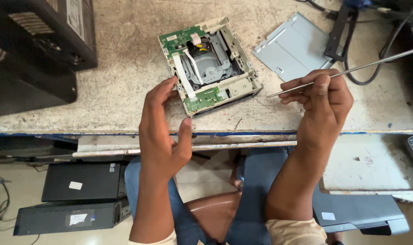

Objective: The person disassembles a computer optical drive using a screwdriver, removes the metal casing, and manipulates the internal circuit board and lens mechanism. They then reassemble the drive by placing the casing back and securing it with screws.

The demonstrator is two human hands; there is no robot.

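Note:
An opened optical disc drive [211,63] lies on the worn workbench [125,90], its green circuit boards, white ribbon cables and grey metal mechanism exposed. My left hand [163,122] is open, its fingertips touching the drive's near left corner and its thumb near the front corner. My right hand [322,97] grips a long thin metal screwdriver [351,70] to the right of the drive, with the tip pointing at the drive's right side a short way off.
The drive's grey metal cover [295,45] lies at the back right beside black cables [374,59]. A black computer case [34,45] stands at the left. Under the bench lie black flat units [79,181] on the floor; a grey device [361,211] sits at my right.

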